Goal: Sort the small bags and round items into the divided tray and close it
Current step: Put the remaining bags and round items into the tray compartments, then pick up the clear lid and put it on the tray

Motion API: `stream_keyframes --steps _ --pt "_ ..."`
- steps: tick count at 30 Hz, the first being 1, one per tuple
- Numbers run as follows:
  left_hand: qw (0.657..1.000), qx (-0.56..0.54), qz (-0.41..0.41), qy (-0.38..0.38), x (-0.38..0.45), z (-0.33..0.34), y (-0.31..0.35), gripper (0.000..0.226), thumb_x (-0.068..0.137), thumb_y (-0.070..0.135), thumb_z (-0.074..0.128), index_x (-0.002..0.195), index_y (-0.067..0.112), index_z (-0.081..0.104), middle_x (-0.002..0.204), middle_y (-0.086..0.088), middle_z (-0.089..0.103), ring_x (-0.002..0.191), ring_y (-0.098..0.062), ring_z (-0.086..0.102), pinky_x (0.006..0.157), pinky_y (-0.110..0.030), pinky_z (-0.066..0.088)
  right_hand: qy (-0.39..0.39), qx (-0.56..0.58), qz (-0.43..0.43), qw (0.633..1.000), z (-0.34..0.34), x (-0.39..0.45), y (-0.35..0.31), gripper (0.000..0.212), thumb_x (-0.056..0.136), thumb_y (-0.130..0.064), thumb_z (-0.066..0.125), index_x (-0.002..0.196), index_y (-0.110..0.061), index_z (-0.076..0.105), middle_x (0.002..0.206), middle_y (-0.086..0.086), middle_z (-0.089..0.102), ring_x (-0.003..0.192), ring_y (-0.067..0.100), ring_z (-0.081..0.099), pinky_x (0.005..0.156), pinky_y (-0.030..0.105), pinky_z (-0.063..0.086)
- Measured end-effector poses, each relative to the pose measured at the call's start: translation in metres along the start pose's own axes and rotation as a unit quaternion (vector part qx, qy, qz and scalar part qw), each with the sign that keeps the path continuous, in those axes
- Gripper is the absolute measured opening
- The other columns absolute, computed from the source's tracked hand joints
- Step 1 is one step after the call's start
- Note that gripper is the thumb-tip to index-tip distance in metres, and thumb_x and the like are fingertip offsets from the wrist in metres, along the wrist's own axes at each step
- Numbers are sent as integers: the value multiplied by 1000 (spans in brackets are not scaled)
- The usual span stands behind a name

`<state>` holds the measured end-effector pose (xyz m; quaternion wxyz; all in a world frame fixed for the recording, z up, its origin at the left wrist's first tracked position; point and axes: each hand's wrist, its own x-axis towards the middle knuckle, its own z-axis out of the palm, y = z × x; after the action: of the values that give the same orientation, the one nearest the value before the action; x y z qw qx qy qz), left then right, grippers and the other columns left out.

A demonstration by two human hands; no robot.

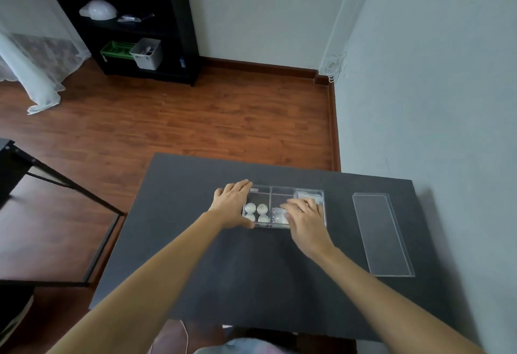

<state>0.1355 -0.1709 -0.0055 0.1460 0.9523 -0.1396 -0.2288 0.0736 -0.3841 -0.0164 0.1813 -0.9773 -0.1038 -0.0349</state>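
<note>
Right hand (pixel 305 215) spread over bags (pixel 278 215) (grip unclear), left hand (pixel 233 204) cupping tray (pixel 282 189) end

**A Room in a Home, Set Up With a Work Table**

Reddish wood-plank flooring (pixel 195 118) is running out to pale painted walls (pixel 433 73) trimmed with a dark wooden baseboard (pixel 260 66). A sheer white curtain (pixel 30 73) is pooling on the floor at the left. A black bookshelf (pixel 173 31) is standing in the corner, holding a white helmet-like cap (pixel 98 10), a green basket (pixel 117 50) and a small grey bin (pixel 147 53). White cable (pixel 334 66) is hanging coiled against the wall. A dark grey table (pixel 265 269) is filling the foreground, beside a black metal frame (pixel 70 185).
</note>
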Motion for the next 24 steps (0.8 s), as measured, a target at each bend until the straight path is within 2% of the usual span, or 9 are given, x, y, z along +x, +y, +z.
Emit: stream_keyframes --steps 3,5,10,14,17,20,24 --pt "999 -9 26 27 0 0 18 114 68 55 74 153 20 8 162 4 6 148 -22 8 119 -47 14 34 -7 57 998 -12 -25 28 20 89 -12 60 106 -18 67 112 -1 65 107 25 54 86 39 43" --pt "997 -8 56 51 4 0 39 104 75 54 69 153 20 9 162 3 6 148 -23 7 120 -47 13 48 -10 117 992 -19 -42 49 21 90 -16 60 110 -17 66 118 2 63 112 27 52 91 41 43" --pt "987 17 153 48 26 10 116 79 88 41 61 152 20 18 161 2 12 147 -22 12 120 -44 15 63 -26 270 960 -35 -89 97 44 85 -38 65 123 -16 58 132 13 54 125 36 44 99 51 40" --pt "973 45 224 -3 45 34 177 72 91 33 59 151 20 22 161 0 13 147 -23 13 121 -44 17 -16 -39 377 925 -39 -120 123 83 75 -68 59 139 -20 39 148 21 34 137 43 28 108 55 32" --pt "962 88 257 -42 57 57 212 69 91 29 58 150 20 23 161 -1 14 147 -24 14 119 -46 21 -70 -25 427 901 -35 -133 136 99 68 -81 52 145 -24 24 156 20 17 142 44 15 112 56 25" --pt "951 141 265 -73 67 79 232 67 93 26 56 150 20 22 161 -2 12 147 -25 13 117 -47 22 -88 -11 440 893 -29 -139 143 101 67 -80 54 145 -24 22 156 20 15 142 42 17 112 55 25" --pt "939 193 272 -90 78 99 241 63 94 24 54 149 20 24 161 -3 11 148 -27 11 116 -49 20 -68 -20 438 896 -24 -142 150 89 69 -68 64 138 -23 31 152 19 25 137 38 27 109 50 32"
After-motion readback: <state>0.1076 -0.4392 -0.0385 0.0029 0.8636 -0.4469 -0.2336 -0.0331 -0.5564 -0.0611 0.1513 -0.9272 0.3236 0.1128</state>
